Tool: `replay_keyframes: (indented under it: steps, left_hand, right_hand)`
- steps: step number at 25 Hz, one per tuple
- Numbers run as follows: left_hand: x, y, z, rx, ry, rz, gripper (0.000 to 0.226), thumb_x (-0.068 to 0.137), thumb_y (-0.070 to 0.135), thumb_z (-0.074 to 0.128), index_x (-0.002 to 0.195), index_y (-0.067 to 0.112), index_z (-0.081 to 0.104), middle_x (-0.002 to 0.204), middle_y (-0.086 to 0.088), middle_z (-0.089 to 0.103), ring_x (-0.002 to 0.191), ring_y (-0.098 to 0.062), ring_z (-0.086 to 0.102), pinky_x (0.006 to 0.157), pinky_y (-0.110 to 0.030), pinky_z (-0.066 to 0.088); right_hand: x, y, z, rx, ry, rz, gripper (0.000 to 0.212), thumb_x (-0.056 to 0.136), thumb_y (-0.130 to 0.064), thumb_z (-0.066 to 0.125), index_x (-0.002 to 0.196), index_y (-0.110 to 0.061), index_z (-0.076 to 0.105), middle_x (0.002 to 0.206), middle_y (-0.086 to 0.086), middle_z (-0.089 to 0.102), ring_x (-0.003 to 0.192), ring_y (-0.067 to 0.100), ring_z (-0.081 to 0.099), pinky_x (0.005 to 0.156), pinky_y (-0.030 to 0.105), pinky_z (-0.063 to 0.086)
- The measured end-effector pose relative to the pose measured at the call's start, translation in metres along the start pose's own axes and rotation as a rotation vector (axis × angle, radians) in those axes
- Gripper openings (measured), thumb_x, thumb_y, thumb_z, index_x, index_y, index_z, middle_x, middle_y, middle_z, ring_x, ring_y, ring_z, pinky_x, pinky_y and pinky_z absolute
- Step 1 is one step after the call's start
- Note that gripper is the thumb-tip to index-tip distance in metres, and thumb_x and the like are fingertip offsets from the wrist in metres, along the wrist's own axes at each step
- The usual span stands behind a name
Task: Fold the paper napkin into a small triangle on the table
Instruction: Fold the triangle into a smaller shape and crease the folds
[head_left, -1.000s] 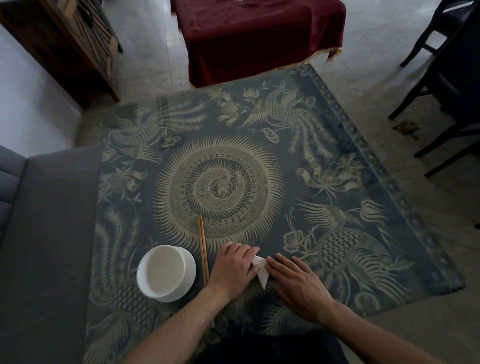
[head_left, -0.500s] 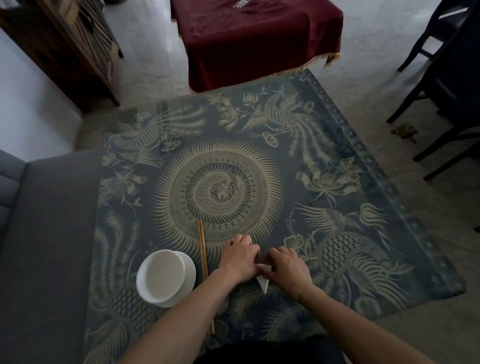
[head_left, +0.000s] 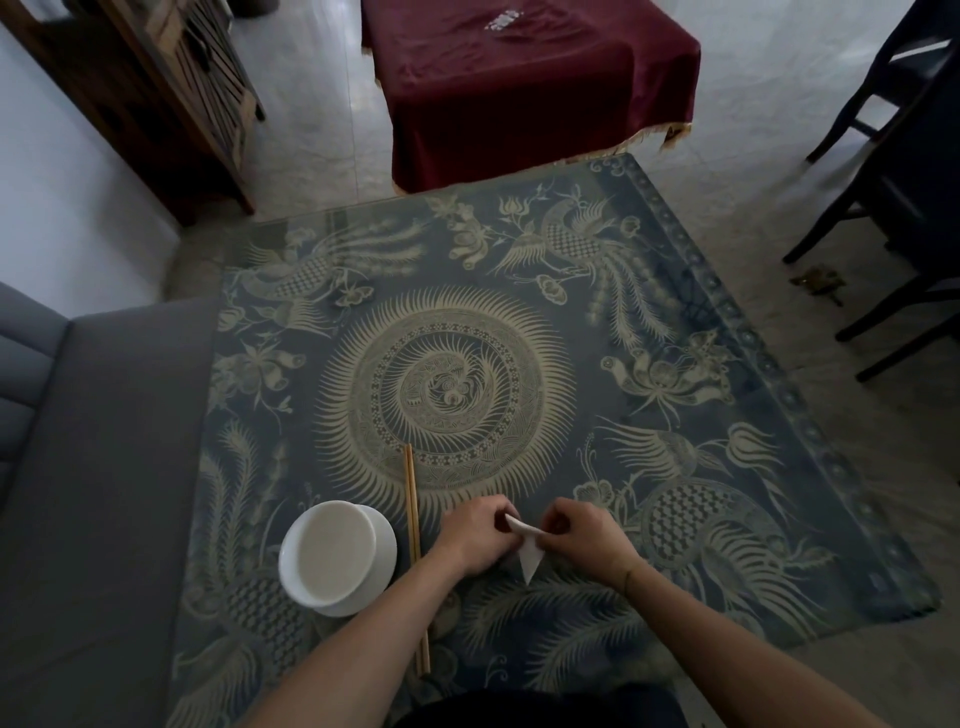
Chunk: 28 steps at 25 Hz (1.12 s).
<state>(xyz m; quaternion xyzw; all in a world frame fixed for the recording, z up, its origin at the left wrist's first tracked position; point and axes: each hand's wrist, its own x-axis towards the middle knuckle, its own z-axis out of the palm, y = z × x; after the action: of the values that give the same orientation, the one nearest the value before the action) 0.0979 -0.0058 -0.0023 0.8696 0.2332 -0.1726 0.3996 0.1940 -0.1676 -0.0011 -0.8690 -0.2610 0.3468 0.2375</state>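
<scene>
A small white paper napkin (head_left: 530, 551), folded to a pointed shape, sits between my hands near the front of the glass-topped table (head_left: 675, 364) with its blue patterned cloth. My left hand (head_left: 478, 540) pinches the napkin's upper left part with curled fingers. My right hand (head_left: 582, 540) pinches its upper right edge. The napkin's lower tip points toward me and shows below the fingers; the rest is hidden by them.
A white bowl (head_left: 332, 558) on a saucer stands left of my hands. A pair of wooden chopsticks (head_left: 415, 551) lies between the bowl and my left hand. A grey sofa (head_left: 104, 467) borders the table's left side; dark chairs (head_left: 909, 156) stand at the right.
Both hands went from pressing flat on the napkin to curling and pinching its top edges. The napkin's upper part has lifted off the table between them.
</scene>
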Motion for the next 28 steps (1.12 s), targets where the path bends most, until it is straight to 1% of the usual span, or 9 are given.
replay_keyframes:
  steps: [2, 5, 7, 9, 14, 19, 23, 26, 28]
  left_hand:
    - [-0.001, -0.007, -0.003, -0.229, 0.015, -0.036, 0.013, 0.08, 0.029, 0.077, 0.088, 0.024, 0.068, 0.089, 0.005, 0.069, 0.088, -0.014, 0.064, 0.082, -0.036, 0.051]
    - [-0.005, -0.012, -0.006, -0.438, 0.056, -0.066, 0.013, 0.081, 0.016, 0.078, 0.088, 0.021, 0.07, 0.09, 0.002, 0.071, 0.089, -0.017, 0.066, 0.084, -0.034, 0.054]
    - [-0.009, -0.014, -0.006, -0.544, 0.091, -0.092, 0.014, 0.081, 0.01, 0.078, 0.09, 0.016, 0.07, 0.093, -0.005, 0.073, 0.09, -0.021, 0.068, 0.084, -0.036, 0.056]
    - [-0.015, -0.016, -0.005, -0.62, 0.134, -0.116, 0.013, 0.082, 0.008, 0.078, 0.088, 0.017, 0.07, 0.09, -0.005, 0.073, 0.085, -0.019, 0.069, 0.078, -0.033, 0.057]
    - [-0.027, -0.024, -0.008, -0.716, 0.279, -0.159, 0.011, 0.084, 0.008, 0.076, 0.087, 0.018, 0.07, 0.083, -0.001, 0.072, 0.074, -0.012, 0.066, 0.068, -0.026, 0.053]
    - [-0.04, -0.034, -0.014, -0.66, 0.357, -0.239, 0.013, 0.084, 0.015, 0.077, 0.084, 0.025, 0.069, 0.085, 0.004, 0.074, 0.081, -0.012, 0.068, 0.076, -0.028, 0.055]
    - [-0.045, -0.039, -0.019, -0.567, 0.391, -0.286, 0.015, 0.083, 0.021, 0.078, 0.08, 0.032, 0.067, 0.083, 0.013, 0.072, 0.078, -0.004, 0.067, 0.07, -0.019, 0.052]
    - [-0.048, -0.039, -0.02, -0.458, 0.44, -0.349, 0.007, 0.083, 0.027, 0.076, 0.087, 0.027, 0.071, 0.085, 0.012, 0.073, 0.081, -0.006, 0.067, 0.077, -0.027, 0.054]
    - [-0.05, -0.036, -0.019, -0.362, 0.487, -0.387, 0.008, 0.084, 0.032, 0.074, 0.088, 0.028, 0.069, 0.084, 0.013, 0.071, 0.081, -0.008, 0.065, 0.075, -0.028, 0.052]
  right_hand:
    - [0.001, -0.002, -0.003, 0.113, 0.008, 0.005, 0.013, 0.078, -0.025, 0.077, 0.078, -0.03, 0.064, 0.075, -0.011, 0.068, 0.067, -0.003, 0.062, 0.06, 0.014, 0.047]
    - [0.003, -0.009, -0.006, 0.24, 0.032, 0.019, 0.013, 0.076, -0.021, 0.079, 0.077, -0.027, 0.068, 0.071, -0.01, 0.07, 0.059, -0.007, 0.06, 0.053, 0.008, 0.045]
    - [0.005, -0.015, -0.006, 0.291, 0.032, 0.013, 0.011, 0.076, -0.021, 0.079, 0.078, -0.025, 0.07, 0.07, -0.008, 0.071, 0.058, -0.005, 0.06, 0.051, 0.01, 0.045]
    - [0.007, -0.022, -0.006, 0.335, 0.027, 0.015, 0.01, 0.076, -0.022, 0.08, 0.079, -0.025, 0.071, 0.069, -0.008, 0.072, 0.059, -0.003, 0.063, 0.052, 0.013, 0.047]
    - [0.016, -0.041, 0.0, 0.34, -0.015, 0.015, 0.006, 0.078, -0.024, 0.079, 0.08, -0.027, 0.073, 0.074, -0.009, 0.074, 0.072, 0.005, 0.068, 0.064, 0.018, 0.051]
    - [0.023, -0.057, 0.012, 0.198, -0.029, -0.003, 0.006, 0.076, -0.031, 0.079, 0.078, -0.031, 0.074, 0.073, -0.015, 0.072, 0.069, -0.006, 0.063, 0.059, 0.007, 0.043]
    - [0.028, -0.064, 0.02, 0.158, -0.052, -0.007, 0.008, 0.075, -0.03, 0.079, 0.072, -0.032, 0.072, 0.07, -0.015, 0.07, 0.067, -0.006, 0.062, 0.057, 0.007, 0.043]
    - [0.031, -0.067, 0.027, 0.139, -0.046, -0.008, 0.012, 0.075, -0.028, 0.08, 0.068, -0.032, 0.07, 0.07, -0.014, 0.07, 0.068, -0.004, 0.062, 0.058, 0.008, 0.044]
    - [0.031, -0.069, 0.033, 0.112, -0.048, -0.016, 0.009, 0.075, -0.027, 0.079, 0.071, -0.029, 0.071, 0.071, -0.013, 0.069, 0.07, -0.003, 0.062, 0.063, 0.013, 0.049]
